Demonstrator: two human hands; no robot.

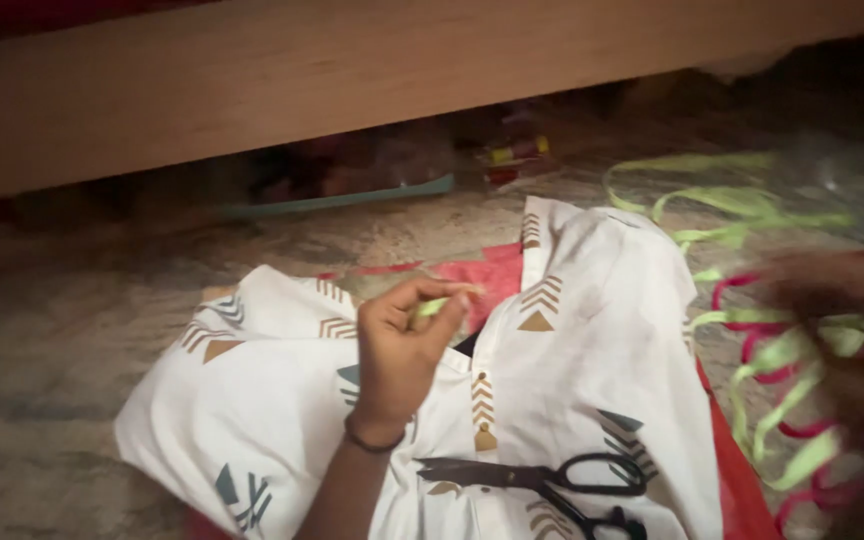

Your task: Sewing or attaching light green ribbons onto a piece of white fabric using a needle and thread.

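**Left hand pinching green ribbon over patterned cloth**

We see the left hand (402, 350) near centre, raised off the lap, thumb and fingertips (449, 295) pressed together on a short bit of light green ribbon (430, 307). The pinch looks like it keeps the ribbon end up and taut, clear of the cloth. A dark band sits on that wrist.

The right hand (842, 300) is at 3 o'clock, blurred. It sits in a tangle of green and pink ribbon (782, 390), apparently feeding or gathering the strands; we cannot tell whether its fingers are closed or spread. More loose green ribbon (722, 205) trails on the floor at 2 o'clock from the left hand.

A white cloth with brown and grey arrow prints (572, 370) is draped under both hands, seemingly serving as a work surface; red fabric (487, 272) peeks out at 12 o'clock and along the right edge. Black scissors (542, 480) lie on the cloth at 5 o'clock from the left hand, blades closed, handles toward the right, within easy reach.

A pale wooden board (352, 80) runs across the top, with dim clutter (422, 160) beneath it. Mottled floor (42, 330) lies at 9 o'clock.
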